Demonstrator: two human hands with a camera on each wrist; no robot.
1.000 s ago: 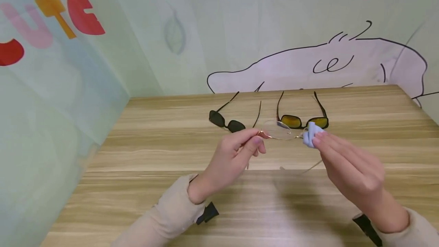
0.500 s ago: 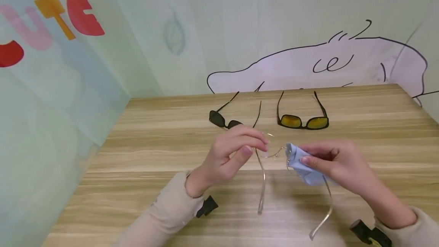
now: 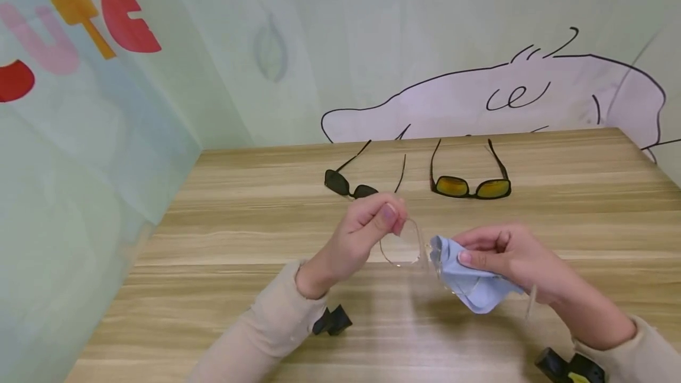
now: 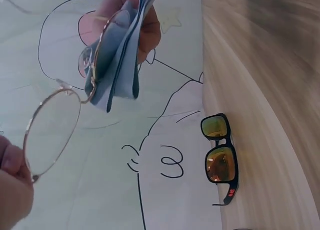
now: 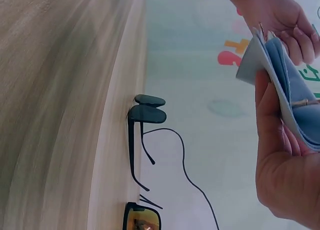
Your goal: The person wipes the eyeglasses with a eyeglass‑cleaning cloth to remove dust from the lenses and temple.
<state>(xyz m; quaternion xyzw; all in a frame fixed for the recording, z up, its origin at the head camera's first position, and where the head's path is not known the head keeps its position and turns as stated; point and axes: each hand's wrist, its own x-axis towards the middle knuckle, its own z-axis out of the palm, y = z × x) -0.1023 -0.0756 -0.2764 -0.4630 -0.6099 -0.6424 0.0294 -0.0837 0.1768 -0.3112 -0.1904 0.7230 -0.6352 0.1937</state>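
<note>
Blue cloth [image 3: 475,289], pinched in the right hand [image 3: 513,259], met the right end of glasses [image 3: 420,251] the left hand [image 3: 362,232] pinched crosswise, lower centre.

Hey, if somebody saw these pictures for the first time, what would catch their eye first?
Probably the light blue cloth, held in the right hand at one lens of the thin-rimmed glasses, whose other end the left hand grips. Next, the amber-lensed sunglasses, farther back on the table, and the bold coloured letters on the backdrop at the head view's upper left.
</note>
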